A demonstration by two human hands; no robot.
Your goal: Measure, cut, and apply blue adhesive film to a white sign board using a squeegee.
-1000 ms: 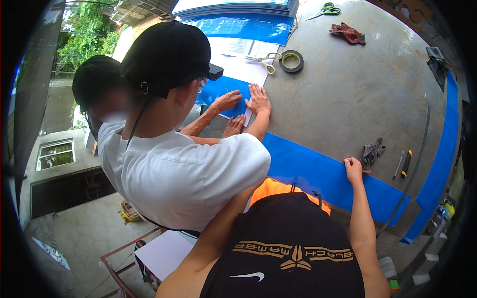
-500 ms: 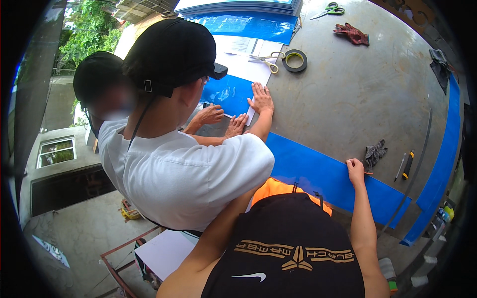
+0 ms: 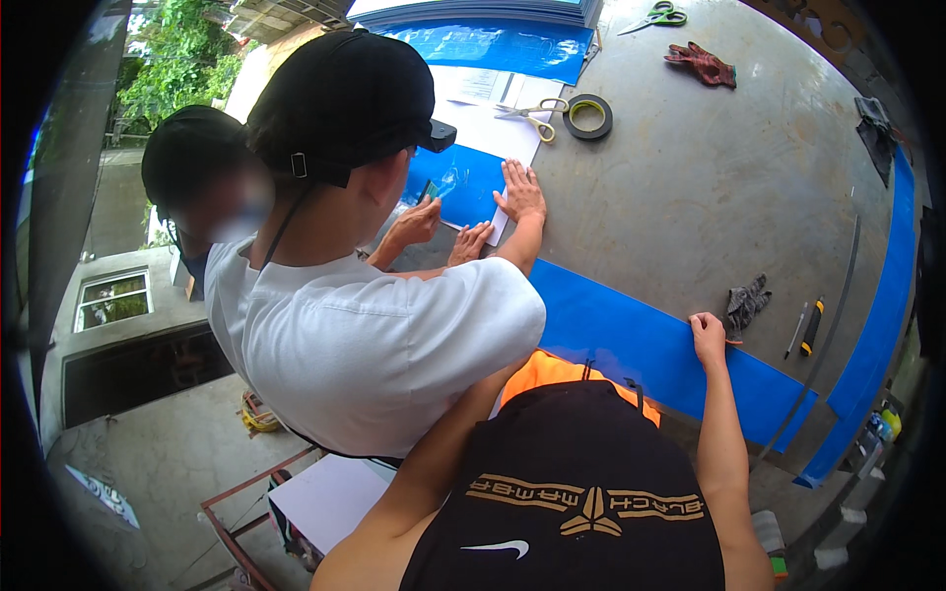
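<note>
My right hand [image 3: 708, 337] is closed, its curled fingers at the far edge of a long blue strip [image 3: 631, 340] that lies along the table's near side. Whether anything is between the fingers is hidden. My left arm [image 3: 443, 428] passes behind a co-worker in a white shirt, and that hand is out of sight. Beside my right hand lies a crumpled grey glove [image 3: 747, 301]. To its right are a thin pen-like tool [image 3: 795, 330] and a black-and-yellow utility knife [image 3: 812, 326].
The co-worker [image 3: 374, 325] leans in at left; a hand [image 3: 522, 192] presses a white-edged blue sheet [image 3: 463, 202]. Another hand [image 3: 416, 222] holds a small greenish piece. Tape [image 3: 588, 117], scissors [image 3: 532, 118], green-handled scissors [image 3: 655, 18] and a red glove [image 3: 702, 65] lie beyond. A second person stands behind.
The other person's hand at the white-edged blue sheet has risen and turned, and a small greenish piece now shows in its fingers. My right hand stays at the strip's edge.
</note>
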